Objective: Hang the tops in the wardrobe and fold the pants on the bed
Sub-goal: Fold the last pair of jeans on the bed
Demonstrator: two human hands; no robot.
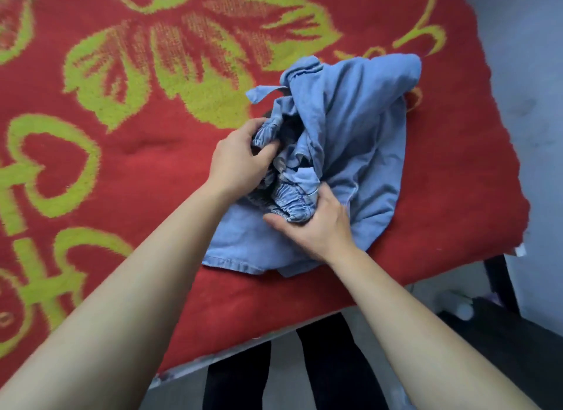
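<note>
Pants [359,129] of light blue denim are seen crumpled on the bed [213,359], near its right-hand corner and close to the near edge. They are laid on a red blanket [152,159] patterned with green flowers and leaves. The garment is bunched rather than flat: one hem [231,261] is spread toward the near edge, a thicker mass of cloth is heaped toward the far right, and a short strip of fabric [262,94] is stuck out on the left of the heap.

The elasticated waistband [292,210] is gathered up in the middle of the heap and is held by both hands. One ruffled stretch of it is gripped by the left hand [240,162], whose fingers [253,129] are curled over the top of the fabric with the thumb pressed in from below. Another stretch, nearer the person, is pinched by the right hand [316,226]. Its thumb is stretched out along the underside of the band, and its fingers are curled over the cloth on the far side, their tips hidden in the folds.

Both forearms are bare and are extended over the near edge of the bed. Below that edge, legs in dark trousers [332,364] are seen standing on a grey floor [524,104]. A dark bed-frame leg [502,284] is visible under the right corner. A small white object [460,307], too blurred to be identified, is seen on the floor beside it.
</note>
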